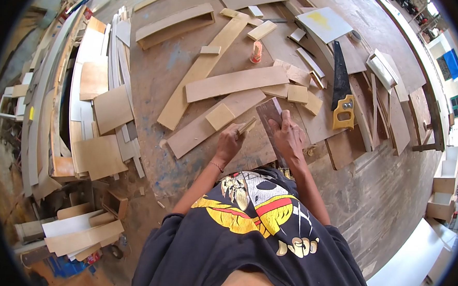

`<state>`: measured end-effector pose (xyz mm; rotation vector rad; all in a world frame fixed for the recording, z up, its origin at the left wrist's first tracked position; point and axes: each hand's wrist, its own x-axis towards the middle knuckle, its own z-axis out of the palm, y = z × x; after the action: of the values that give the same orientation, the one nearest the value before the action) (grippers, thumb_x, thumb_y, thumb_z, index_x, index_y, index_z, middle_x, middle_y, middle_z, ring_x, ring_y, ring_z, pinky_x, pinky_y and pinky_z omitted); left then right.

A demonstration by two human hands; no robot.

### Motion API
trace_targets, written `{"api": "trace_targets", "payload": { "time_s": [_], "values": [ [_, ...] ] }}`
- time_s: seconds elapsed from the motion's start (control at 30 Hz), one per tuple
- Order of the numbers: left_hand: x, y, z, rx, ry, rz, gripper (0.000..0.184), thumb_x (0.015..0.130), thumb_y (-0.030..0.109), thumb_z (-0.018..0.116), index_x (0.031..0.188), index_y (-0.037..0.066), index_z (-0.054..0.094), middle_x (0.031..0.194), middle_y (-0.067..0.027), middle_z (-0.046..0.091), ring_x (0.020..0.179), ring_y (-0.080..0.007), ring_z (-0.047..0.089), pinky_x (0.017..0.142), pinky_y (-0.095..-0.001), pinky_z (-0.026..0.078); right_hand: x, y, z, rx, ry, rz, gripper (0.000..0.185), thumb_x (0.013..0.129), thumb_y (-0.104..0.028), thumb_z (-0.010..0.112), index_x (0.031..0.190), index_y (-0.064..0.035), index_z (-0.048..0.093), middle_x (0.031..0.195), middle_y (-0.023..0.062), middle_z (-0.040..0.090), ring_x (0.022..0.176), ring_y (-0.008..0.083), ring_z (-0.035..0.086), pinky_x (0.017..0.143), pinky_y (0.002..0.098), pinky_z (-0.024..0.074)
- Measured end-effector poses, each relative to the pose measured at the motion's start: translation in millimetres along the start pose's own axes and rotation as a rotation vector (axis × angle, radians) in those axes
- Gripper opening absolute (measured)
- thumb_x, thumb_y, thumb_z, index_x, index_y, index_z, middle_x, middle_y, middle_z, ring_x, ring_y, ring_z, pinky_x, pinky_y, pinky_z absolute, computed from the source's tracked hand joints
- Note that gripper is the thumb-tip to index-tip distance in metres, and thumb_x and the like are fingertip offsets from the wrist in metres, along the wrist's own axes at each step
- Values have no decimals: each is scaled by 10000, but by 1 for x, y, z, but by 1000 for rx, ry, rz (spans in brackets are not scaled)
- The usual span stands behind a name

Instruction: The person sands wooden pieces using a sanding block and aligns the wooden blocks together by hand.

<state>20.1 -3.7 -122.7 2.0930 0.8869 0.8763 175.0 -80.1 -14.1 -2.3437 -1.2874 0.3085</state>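
Note:
My left hand (pixel 229 143) is closed around a small thin piece of wood (pixel 247 125), whose end sticks out past the fingers. My right hand (pixel 288 137) grips a long, dark brown flat board (pixel 268 114) by its side, with the thumb on its face. The two held pieces are close together but apart, above the near edge of the worktable (pixel 186 166). Just beyond my left hand, a small square wood block (pixel 220 116) lies on a long plank (pixel 187 141). Another wide plank (pixel 232 83) rests behind it.
A handsaw (pixel 341 87) with a yellow handle lies at the right. An orange-red bottle (pixel 256 52) stands among offcuts. A long box-like wooden piece (pixel 175 26) sits at the far left of the table. Stacked boards (pixel 101 157) crowd the left side.

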Motion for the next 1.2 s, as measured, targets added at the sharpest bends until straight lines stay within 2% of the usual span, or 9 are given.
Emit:
{"api": "trace_targets", "payload": {
  "time_s": [0.13,0.33,0.43,0.5,0.53,0.6,0.73,1.0,1.2],
  "values": [
    [6,17,-2,102,-147,-65,221,769,89,634,959,-11,583,813,-176,595,741,-362,578,728,-347,482,4,2,8,33,39,-31,304,852,-298,542,969,-30,457,881,196,631,821,385,598,682,454,443],
    [8,8,10,-190,105,66,277,759,103,622,1003,-15,561,865,-176,582,767,-308,605,662,-362,483,7,3,7,58,3,-19,315,839,-330,552,954,-51,463,866,202,631,825,394,596,691,466,436],
    [-3,10,2,-500,-237,-412,207,775,83,604,947,-22,556,868,-145,564,831,-266,606,700,-354,495,10,3,3,101,-58,37,330,832,-345,559,952,-51,467,866,207,630,828,396,597,697,469,435],
    [-12,6,1,-36,-272,206,288,838,85,562,1111,9,513,978,-134,582,947,-225,596,783,-321,501,12,6,4,93,-94,39,324,832,-344,558,969,-61,475,859,213,631,832,399,598,703,468,434],
    [-12,5,6,-36,-272,206,288,838,85,562,1111,9,513,978,-134,582,947,-225,596,783,-321,501,13,8,5,93,-94,39,324,832,-344,558,969,-61,475,859,213,631,832,399,598,703,468,434],
    [-9,10,17,-1326,-279,-782,315,874,148,545,1163,41,479,1049,-81,564,941,-195,591,799,-307,500,13,12,10,135,-63,26,315,837,-336,556,985,-68,482,840,216,633,831,402,597,710,465,435],
    [-4,16,3,-1352,-379,-842,334,895,195,533,1191,62,455,1080,-62,553,944,-176,581,802,-301,491,14,12,11,266,-45,68,314,836,-332,560,985,-66,488,832,218,633,834,403,596,713,466,434],
    [6,41,-9,17,-253,-23,479,640,160,684,1059,8,507,937,-159,584,884,-278,588,731,-362,467,24,-1,2,94,-26,-93,295,827,-306,573,938,-49,482,761,205,630,763,393,611,677,464,452],
    [7,41,-18,86,-345,-112,342,620,181,698,896,17,581,824,-157,597,761,-318,601,668,-395,477,-15,-10,-7,83,-18,-243,319,797,-290,615,939,-48,463,736,207,626,693,377,619,604,449,465]
  ]
}}
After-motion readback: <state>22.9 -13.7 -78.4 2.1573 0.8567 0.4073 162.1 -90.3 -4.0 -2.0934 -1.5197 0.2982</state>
